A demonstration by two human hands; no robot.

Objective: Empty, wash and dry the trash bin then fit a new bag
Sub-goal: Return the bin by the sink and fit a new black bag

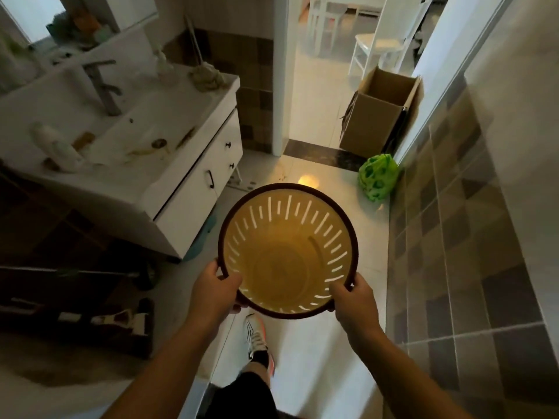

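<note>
Above the floor, both hands (pixel 211 290) (pixel 355 299) clasp the upright bin's (pixel 287 252) near rim, mouth skyward.

The bin (pixel 287 252) is smooth yellow plastic with a dark rim. The floor (pixel 317 176) tiles look glossy; the box (pixel 375 122) seems matt cardboard.

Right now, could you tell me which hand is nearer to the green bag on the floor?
The right hand. It grips the bin rim on the side toward the green bag; the left hand grips the rim's opposite side, nearer the vanity.
</note>
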